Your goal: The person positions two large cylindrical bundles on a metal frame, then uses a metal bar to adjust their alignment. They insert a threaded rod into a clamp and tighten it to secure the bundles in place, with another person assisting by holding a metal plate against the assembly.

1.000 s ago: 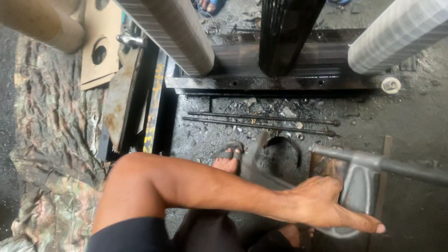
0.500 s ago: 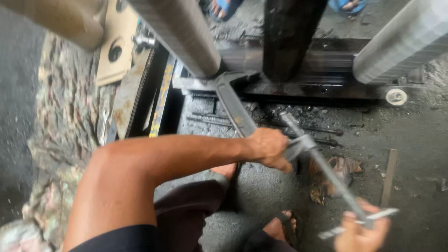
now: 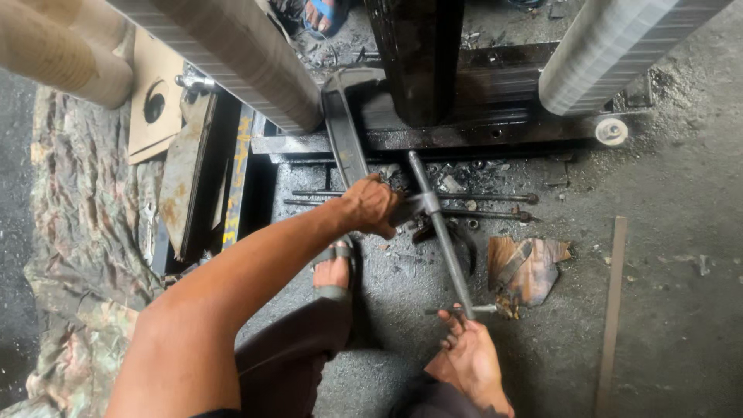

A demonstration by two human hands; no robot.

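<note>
Clamp (image 3: 348,139) lies on the grimy floor, its frame gripped by left hand (image 3: 371,205) fingers curled shut; its screw rod's (image 3: 441,232) crossbar is pinched by right hand (image 3: 468,356). Frame best held steady, crossbar turned evenly.

one large metal clamp (image 3: 364,147), two hands, two thin rods (image 3: 480,197) on the floor, two pale rolls (image 3: 611,54), one sandalled foot (image 3: 334,271)

Floor: grimy grey concrete (image 3: 681,232), soot-dark near the machine base (image 3: 464,128) | Left: camouflage cloth (image 3: 70,255), cardboard sheet (image 3: 155,101), rusty plates (image 3: 186,182) | Above: pale ribbed cylinders (image 3: 611,46) | Light: apparently daylight, even
</note>
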